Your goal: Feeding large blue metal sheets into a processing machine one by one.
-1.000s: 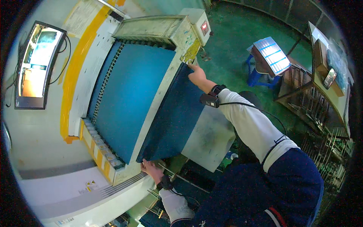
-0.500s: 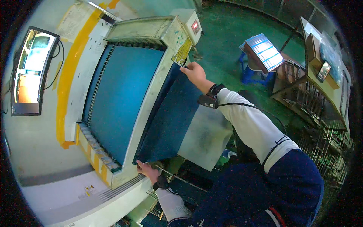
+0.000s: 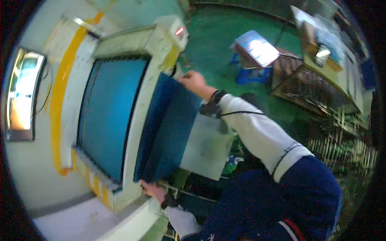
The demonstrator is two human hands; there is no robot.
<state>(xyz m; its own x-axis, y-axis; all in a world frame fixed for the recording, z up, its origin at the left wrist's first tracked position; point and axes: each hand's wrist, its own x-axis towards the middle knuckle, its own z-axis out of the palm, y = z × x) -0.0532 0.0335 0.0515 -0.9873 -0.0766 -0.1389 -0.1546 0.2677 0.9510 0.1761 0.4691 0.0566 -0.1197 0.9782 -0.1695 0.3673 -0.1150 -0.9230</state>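
Observation:
A dark blue flat panel (image 3: 173, 124) is held between my hands beside the machine's frame. My right hand (image 3: 196, 83) pinches its far edge near the top corner. At the near lower corner, my left hand (image 3: 152, 190) has its fingers against the panel's edge; blur hides the exact grip. Another blue panel (image 3: 110, 116) lies inside the opening of the pale machine (image 3: 134, 132), with a dark gap along its right side. A greyish sheet (image 3: 207, 146) is below and to the right of the held panel.
A lit monitor (image 3: 26, 94) hangs on the wall at left. Past my right hand, a blue stool (image 3: 253, 75) bears a stack with a shiny top. Beyond it stand a table (image 3: 325, 74) with a cardboard box and plastic, and metal racks (image 3: 341, 148).
The view has shifted, so the machine appears further left and lower. Both hands stay at the held panel's edges. A dark gap now shows beside the panel inside the machine.

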